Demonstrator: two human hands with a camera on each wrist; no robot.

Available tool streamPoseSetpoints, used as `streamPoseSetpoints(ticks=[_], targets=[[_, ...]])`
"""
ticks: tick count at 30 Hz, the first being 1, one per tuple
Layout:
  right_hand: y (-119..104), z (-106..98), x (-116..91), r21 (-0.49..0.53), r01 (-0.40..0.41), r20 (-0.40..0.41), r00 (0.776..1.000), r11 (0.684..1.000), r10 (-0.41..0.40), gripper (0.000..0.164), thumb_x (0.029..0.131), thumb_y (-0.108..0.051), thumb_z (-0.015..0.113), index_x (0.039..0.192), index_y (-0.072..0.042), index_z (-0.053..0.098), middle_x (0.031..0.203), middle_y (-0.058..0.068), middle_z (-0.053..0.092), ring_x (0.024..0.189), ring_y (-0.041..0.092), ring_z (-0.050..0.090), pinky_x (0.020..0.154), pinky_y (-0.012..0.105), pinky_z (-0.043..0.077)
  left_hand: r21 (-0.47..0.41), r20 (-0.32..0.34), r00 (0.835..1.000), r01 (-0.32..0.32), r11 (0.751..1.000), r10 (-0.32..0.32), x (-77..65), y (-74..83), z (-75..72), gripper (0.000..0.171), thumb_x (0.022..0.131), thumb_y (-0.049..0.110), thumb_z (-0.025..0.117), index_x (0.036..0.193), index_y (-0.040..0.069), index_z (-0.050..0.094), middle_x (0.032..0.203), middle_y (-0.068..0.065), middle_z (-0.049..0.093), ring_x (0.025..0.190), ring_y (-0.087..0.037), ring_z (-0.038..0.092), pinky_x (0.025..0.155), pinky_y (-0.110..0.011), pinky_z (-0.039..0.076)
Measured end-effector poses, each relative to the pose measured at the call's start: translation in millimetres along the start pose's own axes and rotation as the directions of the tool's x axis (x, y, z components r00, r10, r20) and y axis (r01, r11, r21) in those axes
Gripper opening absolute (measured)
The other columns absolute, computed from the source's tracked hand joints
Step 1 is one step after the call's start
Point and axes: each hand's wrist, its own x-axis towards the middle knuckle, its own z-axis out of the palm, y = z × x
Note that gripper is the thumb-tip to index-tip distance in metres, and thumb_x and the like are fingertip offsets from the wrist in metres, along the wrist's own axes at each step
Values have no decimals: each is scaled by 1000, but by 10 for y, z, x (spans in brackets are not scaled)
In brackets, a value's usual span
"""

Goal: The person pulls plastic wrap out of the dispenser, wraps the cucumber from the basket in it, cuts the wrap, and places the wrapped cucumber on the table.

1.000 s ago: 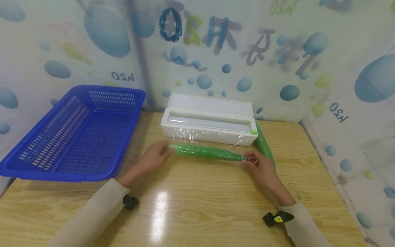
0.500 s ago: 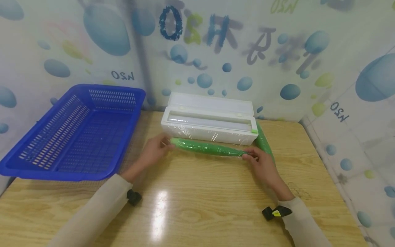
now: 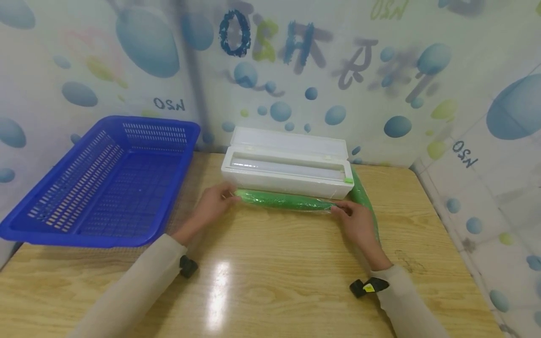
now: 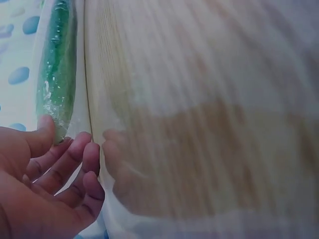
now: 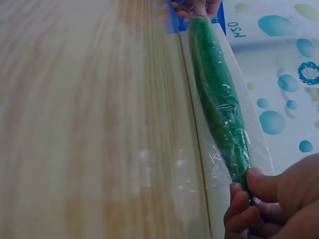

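A long green cucumber (image 3: 283, 201) in clear plastic film lies crosswise along the front of a white cling film box (image 3: 287, 180). My left hand (image 3: 213, 204) pinches its paler left end between thumb and fingers; the left wrist view shows the thumb on the film-covered tip (image 4: 59, 119). At the darker right end, my right hand (image 3: 357, 223) pinches the narrow tip. Loose, wrinkled film (image 5: 217, 167) hangs beside that end in the right wrist view. A second cucumber (image 3: 362, 192) lies at the box's right end, partly behind my right hand.
The box's lid (image 3: 289, 142) stands raised at the back, with the film roll (image 3: 287, 168) inside and a green slider (image 3: 348, 180) at the right. A blue plastic basket (image 3: 169, 197) stands on the left of the wooden table (image 3: 274, 281). A patterned wall is behind.
Both hands have moved the cucumber away from me, up close to the box front. The film stretched between box and cucumber has shortened. The box and basket stay put.
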Motion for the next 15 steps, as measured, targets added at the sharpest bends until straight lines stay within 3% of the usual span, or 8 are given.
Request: streamPoseSetpoints(ticks=[9,15], targets=[[100,11,43,6,40,39,998,999,-40,27,93,-21,63,113,-3,69,105,15,69,97,28,62,78,43,49,68,-3,1000,1,998,-1,56,-56,13,8,88,7,67,92,0,66,82,-14,68,75,-27,63,65,-38,51],[109,12,70,7,-1,60,998,1000,1,25,95,-18,60,115,-4,69,94,9,72,84,22,61,70,34,48,107,-5,999,-32,994,33,98,-101,27,8,86,5,69,88,-2,66,81,-14,68,76,-28,62,70,-42,49]])
